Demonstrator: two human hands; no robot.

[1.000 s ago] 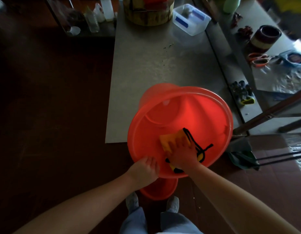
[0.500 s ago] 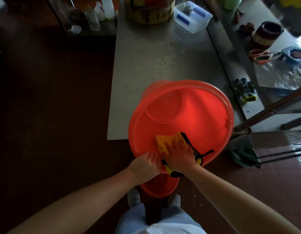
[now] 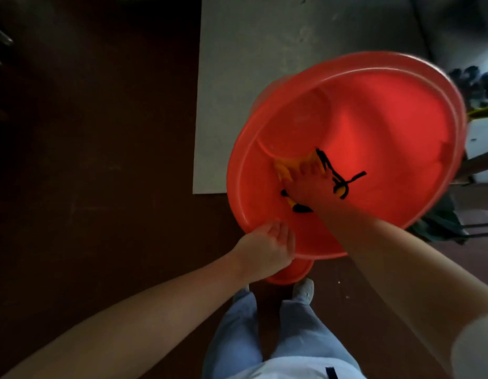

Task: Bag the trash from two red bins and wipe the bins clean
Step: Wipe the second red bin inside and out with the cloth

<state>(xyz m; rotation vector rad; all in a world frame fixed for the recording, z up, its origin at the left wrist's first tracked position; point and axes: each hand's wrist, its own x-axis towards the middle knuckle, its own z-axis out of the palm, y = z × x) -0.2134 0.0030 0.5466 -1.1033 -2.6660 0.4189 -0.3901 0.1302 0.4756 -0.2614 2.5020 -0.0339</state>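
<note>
Red plastic fills the middle of the view. A big red bin is tipped so that its open mouth faces the person. The left hand grips the near rim, with its fingers curled over the edge. The right hand is inside the bin, up and to the right of the left hand. Its fingers lie flat and spread, and they press a yellow cloth on the inside wall. A black string from the cloth lies on the red wall just right of the right hand. Just under the left hand, a bit of a second red bin peeks out, down by the feet.

Past both hands there is a flat grey top. It looks dull and a little speckled. Its near edge stops to the left of the right hand, and the big bin covers part of it. To the left of the left hand is dark brown floor, and the room is dim there. Far to the right of the right hand, past the bin's rim, there are some dark lumpy things with a yellow bit. They are too blurry to name. Below them a dark green thing sits low down. Below the hands are pale blue trousers and a light shoe.
</note>
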